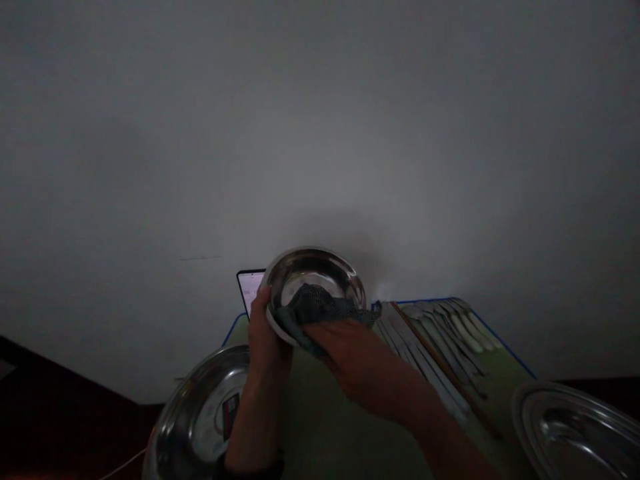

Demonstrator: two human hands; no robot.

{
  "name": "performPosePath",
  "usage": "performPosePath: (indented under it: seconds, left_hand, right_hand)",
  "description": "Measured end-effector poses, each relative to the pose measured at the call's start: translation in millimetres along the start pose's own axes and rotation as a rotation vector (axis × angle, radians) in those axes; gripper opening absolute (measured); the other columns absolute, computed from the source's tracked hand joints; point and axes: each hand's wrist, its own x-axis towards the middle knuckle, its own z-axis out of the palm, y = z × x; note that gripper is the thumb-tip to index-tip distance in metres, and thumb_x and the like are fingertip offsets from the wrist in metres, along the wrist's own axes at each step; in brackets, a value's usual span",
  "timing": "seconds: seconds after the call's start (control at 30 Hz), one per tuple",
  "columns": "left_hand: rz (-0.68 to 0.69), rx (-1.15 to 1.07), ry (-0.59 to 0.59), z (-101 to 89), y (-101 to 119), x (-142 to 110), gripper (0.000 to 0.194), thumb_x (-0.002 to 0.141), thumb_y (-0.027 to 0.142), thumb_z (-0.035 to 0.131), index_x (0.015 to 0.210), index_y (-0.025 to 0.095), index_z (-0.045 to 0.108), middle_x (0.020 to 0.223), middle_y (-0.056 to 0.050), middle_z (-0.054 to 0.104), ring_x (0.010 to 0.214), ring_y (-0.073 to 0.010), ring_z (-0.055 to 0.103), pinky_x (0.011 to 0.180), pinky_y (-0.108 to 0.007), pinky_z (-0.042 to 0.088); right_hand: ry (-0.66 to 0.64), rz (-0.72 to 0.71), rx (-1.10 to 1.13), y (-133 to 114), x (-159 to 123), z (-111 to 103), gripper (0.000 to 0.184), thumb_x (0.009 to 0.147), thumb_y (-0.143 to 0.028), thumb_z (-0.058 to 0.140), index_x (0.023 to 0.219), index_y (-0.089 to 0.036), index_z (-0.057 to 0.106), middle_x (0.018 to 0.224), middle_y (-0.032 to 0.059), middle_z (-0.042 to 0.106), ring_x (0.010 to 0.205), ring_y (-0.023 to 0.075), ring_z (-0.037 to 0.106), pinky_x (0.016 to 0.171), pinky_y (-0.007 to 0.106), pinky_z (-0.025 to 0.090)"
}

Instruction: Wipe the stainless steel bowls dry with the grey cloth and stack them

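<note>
A shiny metal bowl [345, 270] is held up above the table, tilted so that its inside faces me. My left hand [267, 333] grips its left rim, the thumb over the edge and the other fingers hidden behind. Inside the bowl, a dark grey-green cloth [317, 308] is bunched against the lower wall and hangs over the near rim. My right hand [350, 353] presses on the cloth with its fingers together, partly wrapped by the fabric.
On the green table [320, 427], several spoons and other cutlery [455, 333] lie in a row at right, beside a brown stick [445, 367]. A large metal basin [200, 413] stands left, a metal dish [580, 427] right. Behind are a phone [249, 287] and a wall [320, 133].
</note>
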Motion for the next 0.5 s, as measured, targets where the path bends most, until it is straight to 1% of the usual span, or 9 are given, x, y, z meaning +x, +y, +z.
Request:
performPosePath:
  seconds: [0.07,0.13,0.17,0.2,0.27,0.33,0.4,0.43,0.5]
  left_hand:
    - [-0.127,-0.06,-0.052,0.3,2.9,-1.0,0.044,0.076,0.055,0.058,0.106,0.024,0.065,0.095,-0.005,0.07,0.1,-0.0298,0.064,0.081,-0.044,0.054]
    - [-0.236,-0.096,-0.099,-0.7,3.3,-0.8,0.052,0.075,0.057,0.06,0.119,0.03,0.059,0.113,-0.008,0.066,0.106,-0.0315,0.062,0.08,-0.049,0.053]
    - [-0.245,-0.095,-0.101,-1.5,2.2,0.2,0.054,0.076,0.058,0.061,0.124,0.033,0.056,0.122,-0.008,0.062,0.112,-0.0321,0.059,0.081,-0.05,0.053]
    - [-0.219,-0.08,-0.088,-2.5,0.2,1.9,0.055,0.076,0.057,0.062,0.126,0.034,0.054,0.129,-0.009,0.058,0.118,-0.0319,0.055,0.083,-0.05,0.052]
    - [-0.139,-0.046,-0.055,-4.1,-4.5,5.9,0.053,0.074,0.054,0.066,0.121,0.032,0.058,0.131,-0.008,0.057,0.125,-0.0297,0.05,0.088,-0.045,0.05]
    - [-0.102,-0.05,-0.043,-5.1,-7.6,8.5,0.045,0.07,0.052,0.071,0.107,0.026,0.066,0.117,-0.008,0.065,0.116,-0.0271,0.057,0.087,-0.038,0.051]
    - [-0.088,-0.085,-0.029,-6.2,-7.0,7.9,0.038,0.069,0.053,0.072,0.09,0.022,0.069,0.095,-0.005,0.071,0.094,-0.0219,0.065,0.078,-0.032,0.052]
    - [-0.076,-0.1,-0.009,-7.0,-5.4,6.5,0.036,0.068,0.054,0.073,0.082,0.021,0.069,0.083,-0.003,0.07,0.081,-0.0185,0.065,0.071,-0.029,0.052]
    - [-0.025,-0.079,0.049,-9.6,-0.6,2.9,0.037,0.065,0.055,0.075,0.068,0.019,0.065,0.063,0.002,0.063,0.059,-0.0124,0.057,0.057,-0.023,0.048]
  right_hand:
    - [0.049,0.032,0.005,6.4,-2.3,-11.6,0.035,0.091,-0.012,0.043,0.12,-0.021,0.061,0.121,0.0093,0.067,0.111,0.0243,0.061,0.097,0.043,0.046]
    - [0.126,0.086,0.09,15.5,-9.1,-28.6,0.026,0.093,-0.021,0.044,0.109,-0.022,0.065,0.106,0.0061,0.071,0.097,0.0204,0.066,0.087,0.036,0.05]
    - [0.206,0.129,0.133,20.5,-13.8,-37.0,0.023,0.093,-0.026,0.045,0.1,-0.021,0.066,0.093,0.0046,0.072,0.085,0.0184,0.066,0.079,0.032,0.051]
    - [0.249,0.181,0.181,25.5,-18.9,-44.4,0.022,0.092,-0.032,0.047,0.091,-0.021,0.066,0.079,0.0024,0.07,0.073,0.0164,0.064,0.069,0.028,0.051]
    - [0.358,0.243,0.342,34.5,-27.9,-53.3,0.026,0.089,-0.041,0.052,0.083,-0.021,0.066,0.067,-0.0004,0.063,0.059,0.0133,0.057,0.056,0.024,0.047]
    - [0.448,0.257,0.547,41.0,-32.3,-54.2,0.028,0.086,-0.046,0.056,0.084,-0.021,0.067,0.069,0.0001,0.063,0.06,0.0137,0.058,0.055,0.024,0.049]
    - [0.509,0.267,0.715,44.5,-30.8,-50.6,0.03,0.083,-0.049,0.058,0.091,-0.022,0.069,0.077,0.0021,0.067,0.07,0.0168,0.063,0.063,0.028,0.053]
    - [0.538,0.284,0.76,45.3,-28.3,-48.5,0.031,0.082,-0.05,0.059,0.094,-0.023,0.07,0.081,0.0028,0.069,0.077,0.0186,0.065,0.068,0.03,0.054]
    - [0.611,0.352,0.754,45.0,-21.8,-46.6,0.033,0.082,-0.049,0.059,0.099,-0.024,0.07,0.088,0.0038,0.071,0.088,0.0208,0.066,0.077,0.033,0.054]
